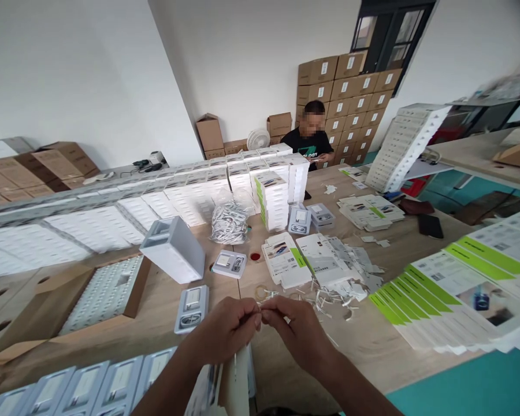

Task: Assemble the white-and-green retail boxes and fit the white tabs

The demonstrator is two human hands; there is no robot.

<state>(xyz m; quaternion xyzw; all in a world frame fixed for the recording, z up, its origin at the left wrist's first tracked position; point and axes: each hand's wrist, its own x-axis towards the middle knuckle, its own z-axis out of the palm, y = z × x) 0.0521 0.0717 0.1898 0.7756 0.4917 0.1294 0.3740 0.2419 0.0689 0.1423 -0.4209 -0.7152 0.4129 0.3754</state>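
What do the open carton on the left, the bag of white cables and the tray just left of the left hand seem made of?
Open carton: probably cardboard; matte brown, with folded flaps.
Bag of white cables: apparently thin, clear plastic film, given its crinkled shine; the cables look coated in plastic or rubber.
Tray: likely moulded plastic; smooth, pale grey, with shaped recesses.

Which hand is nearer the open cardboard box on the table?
Left hand: the cardboard box lies off to its left. The right hand is farther, beyond the left one.
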